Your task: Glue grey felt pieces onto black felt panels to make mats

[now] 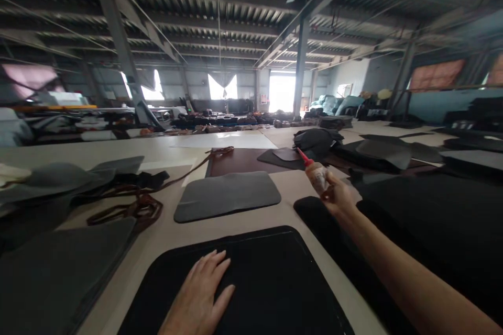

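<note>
My left hand lies flat, fingers stretched out, on a large black panel with rounded corners. A thin pale line runs along the panel's edge. Raised over the table on the right, my right hand is wrapped round a glue bottle with a brownish body and a red pointed nozzle. The bottle is tilted, its tip pointing up and to the left. Beyond the black panel lies a smaller grey rounded sheet, apart from both hands.
Brown strips and dark grey sheets lie on the left. Stacked black material covers the right side. Behind the grey sheet are a maroon sheet and a crumpled black bundle. Posts stand farther back.
</note>
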A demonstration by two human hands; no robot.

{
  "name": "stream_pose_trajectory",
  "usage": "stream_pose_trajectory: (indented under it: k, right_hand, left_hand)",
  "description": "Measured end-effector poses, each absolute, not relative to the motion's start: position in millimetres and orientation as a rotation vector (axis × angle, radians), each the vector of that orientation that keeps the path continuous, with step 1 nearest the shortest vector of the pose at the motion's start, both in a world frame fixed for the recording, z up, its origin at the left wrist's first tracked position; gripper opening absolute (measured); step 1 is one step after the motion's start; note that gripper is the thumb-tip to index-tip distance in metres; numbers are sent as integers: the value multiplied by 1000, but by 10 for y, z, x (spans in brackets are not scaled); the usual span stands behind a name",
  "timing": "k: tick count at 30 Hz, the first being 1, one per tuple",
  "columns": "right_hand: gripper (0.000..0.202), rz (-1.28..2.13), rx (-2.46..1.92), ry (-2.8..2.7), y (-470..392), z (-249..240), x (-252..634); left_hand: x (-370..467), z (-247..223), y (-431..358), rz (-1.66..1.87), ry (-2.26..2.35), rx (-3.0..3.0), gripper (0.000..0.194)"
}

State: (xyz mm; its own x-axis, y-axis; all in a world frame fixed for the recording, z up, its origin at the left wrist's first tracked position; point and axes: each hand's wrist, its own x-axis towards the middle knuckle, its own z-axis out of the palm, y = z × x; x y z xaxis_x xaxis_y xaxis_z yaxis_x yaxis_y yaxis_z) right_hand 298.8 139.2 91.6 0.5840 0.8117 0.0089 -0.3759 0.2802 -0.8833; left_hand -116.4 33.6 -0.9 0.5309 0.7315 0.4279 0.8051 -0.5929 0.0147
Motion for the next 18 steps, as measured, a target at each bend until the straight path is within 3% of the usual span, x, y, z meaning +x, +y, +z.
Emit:
stream_pose_trajectory:
  k: [10, 18]
  right_hand:
    - [19, 1003, -960, -461, 2044, 635, 2799]
    - [26, 654, -1141, -727, 2665, 529, 2670]
  left_hand:
    - [-1195, -3, 396, -668, -967, -2368, 39]
    - [-1275, -123, 491, -572, -969, -2422, 46]
